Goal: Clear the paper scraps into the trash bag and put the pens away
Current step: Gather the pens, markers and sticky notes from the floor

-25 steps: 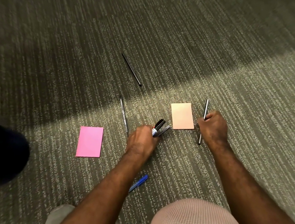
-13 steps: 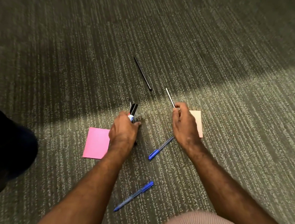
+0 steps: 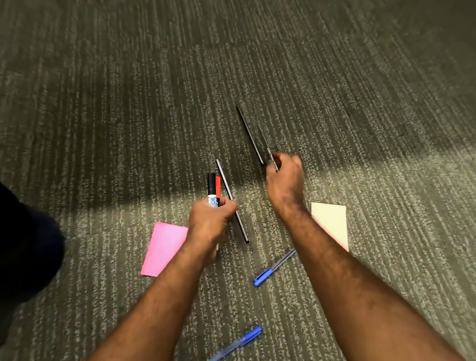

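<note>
Pens: left hand (image 3: 210,221) grips black marker (image 3: 211,186), red marker (image 3: 218,186) and one slim black pen (image 3: 230,200); right hand (image 3: 284,178) pinches a thin pen (image 3: 266,142), beside another black pen (image 3: 249,134) on carpet (image 3: 124,84). Two blue pens (image 3: 273,268) (image 3: 227,350) at 6 o'clock; pink paper (image 3: 163,248) at 7, cream paper (image 3: 332,221) at 3.

Under you is a grey-green ribbed carpet floor (image 3: 124,84), half in shadow, half in light. On it lies a pink rectangular paper sheet (image 3: 163,248) near your left wrist and a pale cream paper sheet (image 3: 332,223) just beyond your right forearm. Two blue capped ballpoint pens rest there too: one (image 3: 274,265) between your arms, one (image 3: 226,350) nearer you. A thin black pen (image 3: 249,134) lies farther out in the shadow.
</note>
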